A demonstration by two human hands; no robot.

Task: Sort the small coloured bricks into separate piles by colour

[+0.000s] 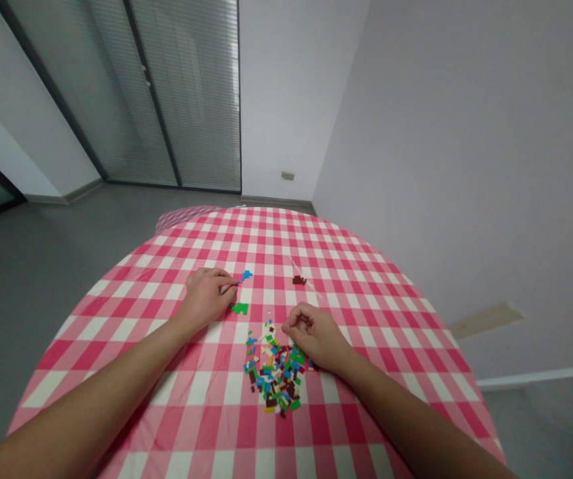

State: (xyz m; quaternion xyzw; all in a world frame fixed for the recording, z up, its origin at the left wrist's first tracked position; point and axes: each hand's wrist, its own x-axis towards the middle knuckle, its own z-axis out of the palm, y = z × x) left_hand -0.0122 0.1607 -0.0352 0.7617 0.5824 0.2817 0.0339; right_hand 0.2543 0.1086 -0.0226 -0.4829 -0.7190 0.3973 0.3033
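Observation:
My left hand point(209, 293) rests at the left, its thumb and fingers closed at the tips around what looks like a small blue toy brick. Just beyond those fingertips lies a small group of blue bricks point(247, 274). A cluster of green bricks point(240, 309) sits close below the same hand. Over the upper right edge of a mixed pile of tiny toy bricks point(273, 372) is my right hand point(313, 332), its thumb and forefinger pinched together. Whatever is in that pinch is too small to make out. Dark brown bricks point(299, 280) are grouped farther back.
A red and white checked cloth covers the round table point(366, 299). Behind it stand a glass partition with blinds point(186, 100) and a pale wall point(440, 166) on the right. Grey floor point(41, 266) shows at the left.

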